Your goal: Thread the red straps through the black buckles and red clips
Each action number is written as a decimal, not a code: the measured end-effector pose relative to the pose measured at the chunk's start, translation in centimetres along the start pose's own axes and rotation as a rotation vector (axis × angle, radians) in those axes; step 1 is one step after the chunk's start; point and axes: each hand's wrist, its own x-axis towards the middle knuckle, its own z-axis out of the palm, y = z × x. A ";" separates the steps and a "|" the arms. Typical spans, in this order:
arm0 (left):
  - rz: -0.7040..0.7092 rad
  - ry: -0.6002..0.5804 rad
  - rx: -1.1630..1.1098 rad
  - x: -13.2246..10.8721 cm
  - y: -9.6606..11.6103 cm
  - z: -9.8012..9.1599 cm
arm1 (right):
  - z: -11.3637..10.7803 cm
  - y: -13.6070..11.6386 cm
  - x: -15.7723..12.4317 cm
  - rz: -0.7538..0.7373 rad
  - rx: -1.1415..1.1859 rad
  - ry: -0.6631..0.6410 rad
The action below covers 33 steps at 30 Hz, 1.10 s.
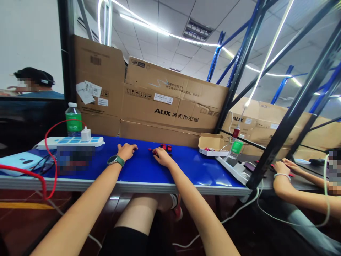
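Observation:
My left hand [127, 151], with a green-banded watch [115, 160] on its wrist, is over the blue tabletop [144, 170]. Its thumb and fingers are apart, and nothing shows between them. To its right, my right hand [163, 157] rests low on the table with bent fingers drawn together. Whatever they may pinch is too small and hidden to name. Just left of those fingertips is a tiny red piece [149, 149]. Red and black blocky parts [166, 147] sit right behind the right hand, partly covered by it.
An open cardboard box [213, 152] with small red parts stands right. Power strips lie left [42, 143] and right [231, 170]; a bottle [73, 122] stands behind the left one. A red cable [45, 142] loops at left. Cardboard panels [170, 103] wall the back. A co-worker's hands [282, 169] work at right.

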 end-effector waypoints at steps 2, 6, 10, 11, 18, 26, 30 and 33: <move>0.142 0.062 0.046 -0.3 1.3 -0.6 | -0.1 -0.1 0.3 0.022 0.050 0.128; 0.526 0.155 0.046 -0.7 4.8 -1.1 | -0.4 0.1 0.5 0.127 0.110 0.269; 0.610 0.041 0.103 -0.7 6.2 -0.4 | -0.6 -0.1 -0.1 0.221 0.005 0.117; 0.610 0.019 0.116 -0.7 6.3 -0.3 | -0.7 -0.3 -0.2 0.258 -0.060 0.080; 0.592 0.027 0.110 -1.2 6.8 -0.8 | -1.3 -2.3 -0.2 0.319 -0.278 0.014; 0.541 0.065 0.073 -1.4 7.4 -1.2 | -0.8 -0.7 0.6 0.198 0.115 0.064; 0.519 0.079 0.022 -1.6 7.7 -1.6 | -0.2 -0.7 0.7 0.231 0.090 0.053; 0.515 0.112 0.026 -1.7 8.0 -1.8 | 0.3 -0.4 0.7 0.287 0.066 0.097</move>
